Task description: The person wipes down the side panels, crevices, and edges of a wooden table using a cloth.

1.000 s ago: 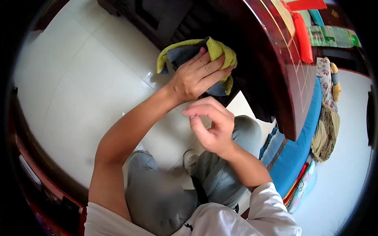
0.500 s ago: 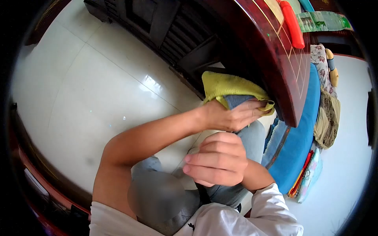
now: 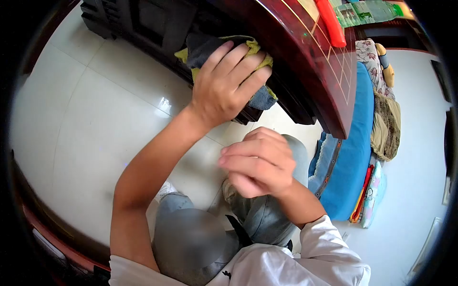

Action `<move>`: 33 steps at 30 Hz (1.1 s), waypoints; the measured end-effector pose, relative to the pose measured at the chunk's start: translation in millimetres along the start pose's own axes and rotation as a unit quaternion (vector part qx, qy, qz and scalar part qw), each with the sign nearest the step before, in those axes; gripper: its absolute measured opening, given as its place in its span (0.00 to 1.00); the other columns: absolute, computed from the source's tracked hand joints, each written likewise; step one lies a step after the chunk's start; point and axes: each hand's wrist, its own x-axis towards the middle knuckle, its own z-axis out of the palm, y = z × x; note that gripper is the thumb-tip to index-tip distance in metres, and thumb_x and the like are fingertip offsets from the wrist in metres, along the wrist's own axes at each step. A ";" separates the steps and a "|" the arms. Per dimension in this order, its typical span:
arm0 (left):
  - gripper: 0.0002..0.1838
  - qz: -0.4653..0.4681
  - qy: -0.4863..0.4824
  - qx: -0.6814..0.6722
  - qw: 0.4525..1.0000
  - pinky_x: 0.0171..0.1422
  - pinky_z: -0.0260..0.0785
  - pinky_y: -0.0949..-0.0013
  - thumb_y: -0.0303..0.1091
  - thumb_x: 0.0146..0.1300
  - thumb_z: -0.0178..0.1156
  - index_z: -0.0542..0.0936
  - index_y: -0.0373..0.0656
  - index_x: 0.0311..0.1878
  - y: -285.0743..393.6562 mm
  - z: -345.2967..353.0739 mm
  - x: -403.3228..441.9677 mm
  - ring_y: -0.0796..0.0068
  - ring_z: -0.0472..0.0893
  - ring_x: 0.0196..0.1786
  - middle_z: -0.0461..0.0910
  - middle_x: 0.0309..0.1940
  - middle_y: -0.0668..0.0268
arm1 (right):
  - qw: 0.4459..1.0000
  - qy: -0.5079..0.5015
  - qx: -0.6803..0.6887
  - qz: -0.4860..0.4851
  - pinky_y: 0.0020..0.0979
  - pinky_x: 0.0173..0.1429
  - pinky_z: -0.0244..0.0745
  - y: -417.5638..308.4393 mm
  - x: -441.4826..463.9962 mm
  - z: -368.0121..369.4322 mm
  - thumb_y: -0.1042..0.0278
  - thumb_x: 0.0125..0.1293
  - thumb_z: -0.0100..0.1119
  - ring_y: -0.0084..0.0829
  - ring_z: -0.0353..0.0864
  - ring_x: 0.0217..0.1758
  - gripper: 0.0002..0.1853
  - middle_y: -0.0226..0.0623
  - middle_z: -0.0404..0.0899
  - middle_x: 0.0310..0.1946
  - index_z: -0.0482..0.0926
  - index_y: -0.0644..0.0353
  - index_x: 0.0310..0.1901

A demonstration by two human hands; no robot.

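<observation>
The left hand's [image 3: 224, 86] grip, fingers slightly spread, has hold of the cloth [image 3: 205, 50], up by the bench's [image 3: 305, 52] dark side, below its top. Nearer me, the right hand [image 3: 261, 164] curls loosely, contents hidden. A bottle [image 3: 369, 13] lies farther off, beyond a red object [image 3: 331, 26].
</observation>
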 end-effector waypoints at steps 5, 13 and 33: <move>0.17 0.050 -0.048 -0.079 0.994 0.74 0.71 0.50 0.39 0.73 0.55 0.88 0.52 0.57 26.7 10.7 -11.8 0.61 0.81 0.64 0.86 0.59 0.67 | 0.994 0.032 -0.098 0.024 0.31 0.32 0.74 1.7 3.4 -34.0 0.83 0.38 0.60 0.32 0.78 0.25 0.15 0.38 0.85 0.32 0.84 0.62 0.32; 0.22 0.040 -0.093 -0.340 0.935 0.85 0.65 0.60 0.36 0.65 0.65 0.83 0.46 0.62 84.7 56.3 -36.1 0.63 0.78 0.73 0.82 0.66 0.63 | 0.968 0.003 -0.159 0.192 0.27 0.31 0.76 6.2 -3.5 -54.4 0.85 0.46 0.59 0.30 0.81 0.24 0.10 0.37 0.85 0.26 0.83 0.63 0.31; 0.11 -0.269 -0.250 -0.779 0.509 0.65 0.76 0.63 0.23 0.70 0.69 0.85 0.38 0.55 107.0 17.9 24.3 0.67 0.85 0.58 0.86 0.53 0.59 | 0.903 -0.092 -0.206 0.365 0.48 0.70 0.77 -54.8 -20.5 -126.9 0.59 0.54 0.83 0.52 0.82 0.66 0.34 0.50 0.79 0.67 0.84 0.57 0.63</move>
